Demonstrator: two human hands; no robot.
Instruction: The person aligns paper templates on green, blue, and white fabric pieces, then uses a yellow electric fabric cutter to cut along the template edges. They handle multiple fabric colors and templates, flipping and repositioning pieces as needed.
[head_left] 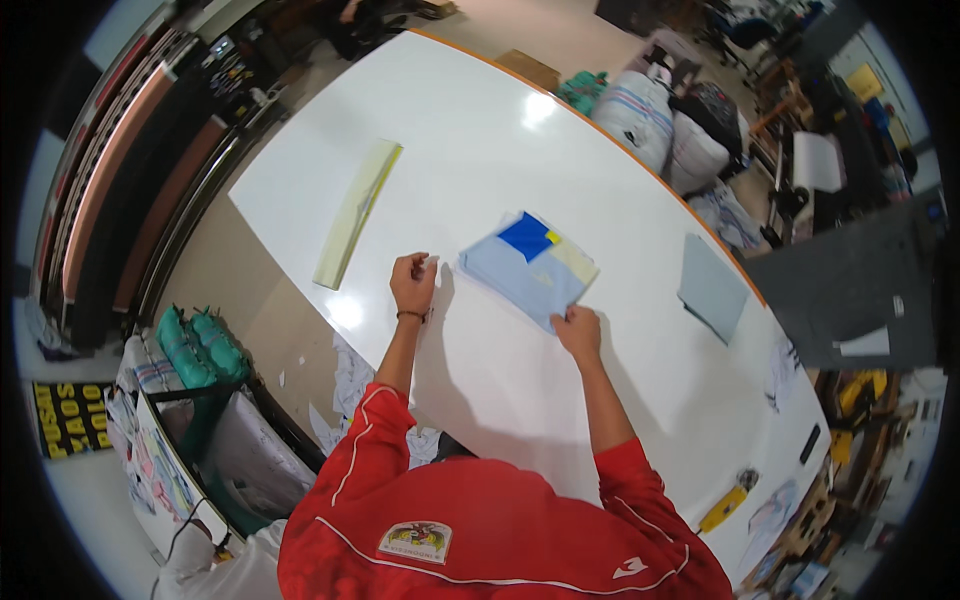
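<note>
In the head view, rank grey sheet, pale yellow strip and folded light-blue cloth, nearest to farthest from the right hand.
1. Folded light-blue cloth: corner in right hand.
2. Grey sheet: on the right.
3. Pale yellow strip: left side.

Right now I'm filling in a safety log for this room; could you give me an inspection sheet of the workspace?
Surface: white table, with two glare spots.
Work pieces: light-blue cloth with blue and pale-yellow sections; pale-yellow strip to its left, grey-blue piece to its right.
Clutter: yellow tool and dark flat item toward the table's right end.
Hands: right hand pinches the cloth's near corner; left hand is curled, apart from the cloth, contents unclear.
Cables: nothing seen crossing the table.
Surroundings: material rolls at far left; white sacks beyond the orange edge.
</note>
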